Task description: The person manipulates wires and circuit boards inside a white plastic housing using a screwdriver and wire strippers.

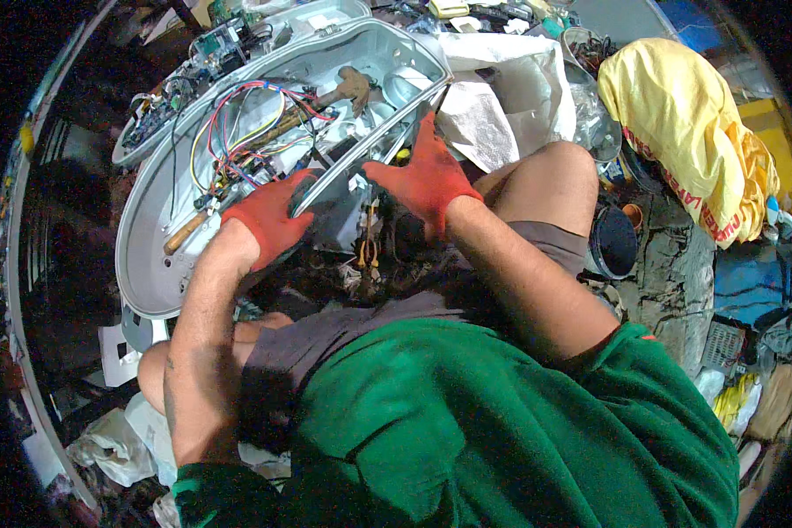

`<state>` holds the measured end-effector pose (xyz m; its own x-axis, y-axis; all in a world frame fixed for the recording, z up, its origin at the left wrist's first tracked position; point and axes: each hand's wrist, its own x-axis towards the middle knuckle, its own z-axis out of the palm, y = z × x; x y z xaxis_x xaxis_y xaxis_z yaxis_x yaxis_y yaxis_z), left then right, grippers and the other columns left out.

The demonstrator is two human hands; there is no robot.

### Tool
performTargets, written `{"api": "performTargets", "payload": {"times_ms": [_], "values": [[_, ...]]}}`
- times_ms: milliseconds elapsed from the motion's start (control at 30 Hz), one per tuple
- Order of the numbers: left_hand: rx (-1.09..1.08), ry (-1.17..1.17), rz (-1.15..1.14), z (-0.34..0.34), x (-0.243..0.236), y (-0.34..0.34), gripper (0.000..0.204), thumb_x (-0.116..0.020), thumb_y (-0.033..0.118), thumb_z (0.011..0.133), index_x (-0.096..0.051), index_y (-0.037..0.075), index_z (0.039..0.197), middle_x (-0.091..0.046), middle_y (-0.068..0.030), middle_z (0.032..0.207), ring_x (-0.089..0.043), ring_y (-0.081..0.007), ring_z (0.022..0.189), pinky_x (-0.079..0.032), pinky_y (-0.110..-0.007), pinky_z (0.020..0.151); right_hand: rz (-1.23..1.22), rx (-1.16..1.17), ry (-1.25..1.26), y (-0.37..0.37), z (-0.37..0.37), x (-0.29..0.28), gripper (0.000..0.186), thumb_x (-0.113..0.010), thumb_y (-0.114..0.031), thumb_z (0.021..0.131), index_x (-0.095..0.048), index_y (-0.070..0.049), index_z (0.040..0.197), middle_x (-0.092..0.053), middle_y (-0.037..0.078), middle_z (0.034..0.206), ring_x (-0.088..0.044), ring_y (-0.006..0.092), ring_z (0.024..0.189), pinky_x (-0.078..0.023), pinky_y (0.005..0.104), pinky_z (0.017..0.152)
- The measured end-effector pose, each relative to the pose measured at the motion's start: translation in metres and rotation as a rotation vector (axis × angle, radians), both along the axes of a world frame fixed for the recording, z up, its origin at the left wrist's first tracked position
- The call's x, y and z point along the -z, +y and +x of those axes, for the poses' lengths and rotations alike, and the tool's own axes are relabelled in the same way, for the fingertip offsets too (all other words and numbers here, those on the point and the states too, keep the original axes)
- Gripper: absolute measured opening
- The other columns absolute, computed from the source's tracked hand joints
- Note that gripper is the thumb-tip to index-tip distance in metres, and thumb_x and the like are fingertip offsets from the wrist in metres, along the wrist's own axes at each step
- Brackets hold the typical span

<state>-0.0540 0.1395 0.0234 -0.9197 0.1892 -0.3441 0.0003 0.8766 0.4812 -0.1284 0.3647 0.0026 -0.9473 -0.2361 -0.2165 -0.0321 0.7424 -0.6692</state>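
Observation:
A large grey plastic housing (147, 260) holds tangled coloured wires (246, 123), circuit parts, a hammer (350, 90) and a wooden-handled tool (185, 234). A long, pale, straight-edged strip (343, 167) runs diagonally along its near side; I cannot tell whether it is separate from the housing. My left hand (271, 220), in an orange glove, grips the lower end of this strip. My right hand (427, 176), also gloved, is on the upper part, thumb stretched leftward and fingers partly hidden behind it. Dark, indistinct parts lie in shadow between my hands.
A white woven sack (484, 123) sits behind my right hand, a yellow sack (660, 97) at right. A dark bucket (613, 242) is beside my right knee. More electronic parts (220, 48) lie beyond the housing. Bags (114, 449) and scrap surround me.

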Motion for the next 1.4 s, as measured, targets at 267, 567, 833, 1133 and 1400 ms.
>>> {"api": "performTargets", "payload": {"times_ms": [267, 567, 833, 1133, 1400], "values": [[0.029, -0.011, -0.008, -0.003, 0.000, -0.001, 0.055, -0.062, 0.023, 0.087, -0.044, 0.008, 0.136, -0.063, -0.0214, 0.115, -0.060, -0.0369, 0.107, -0.047, -0.041, 0.093, -0.029, 0.086, -0.039, 0.010, 0.004, -0.006, 0.106, -0.075, -0.042, 0.070, -0.020, 0.012, 0.144, -0.047, 0.032, 0.135, -0.049, 0.0372, 0.125, -0.039, 0.0377, 0.106], [0.029, 0.032, 0.037, 0.002, 0.009, -0.008, 0.056, -0.059, 0.025, 0.086, -0.042, 0.003, 0.134, -0.061, -0.0245, 0.116, -0.059, -0.0382, 0.108, -0.046, -0.043, 0.094, -0.064, -0.139, -0.143, 0.098, -0.022, 0.021, 0.055, -0.066, -0.005, 0.078, -0.052, 0.002, 0.131, -0.066, 0.009, 0.111, -0.062, 0.0158, 0.093, -0.050, 0.0289, 0.084], [0.014, 0.003, 0.073, 0.003, -0.003, -0.002, 0.047, -0.059, 0.024, 0.085, -0.048, 0.010, 0.129, -0.063, -0.0234, 0.106, -0.060, -0.0395, 0.103, -0.047, -0.044, 0.090, -0.109, -0.143, -0.279, 0.109, -0.028, 0.009, 0.067, -0.070, -0.005, 0.080, -0.042, 0.004, 0.140, -0.064, 0.011, 0.119, -0.062, 0.0162, 0.098, -0.051, 0.0292, 0.087], [-0.042, -0.083, 0.110, -0.004, 0.006, -0.007, 0.065, -0.068, 0.026, 0.084, -0.041, 0.013, 0.141, -0.060, -0.0236, 0.123, -0.058, -0.0367, 0.115, -0.045, -0.039, 0.099, 0.130, -0.143, 0.029, 0.077, -0.006, 0.003, 0.055, -0.070, -0.039, 0.074, -0.054, -0.002, 0.112, -0.063, 0.027, 0.107, -0.061, 0.0432, 0.102, -0.048, 0.0470, 0.091], [-0.085, 0.022, 0.086, 0.002, 0.000, 0.001, 0.056, -0.068, 0.019, 0.083, -0.048, 0.007, 0.134, -0.060, -0.0214, 0.124, -0.059, -0.0329, 0.114, -0.045, -0.037, 0.098, -0.146, -0.198, -0.113, 0.097, -0.012, 0.014, 0.074, -0.061, -0.052, 0.081, -0.046, 0.005, 0.125, -0.059, 0.032, 0.117, -0.057, 0.0432, 0.113, -0.045, 0.0458, 0.097]]}}
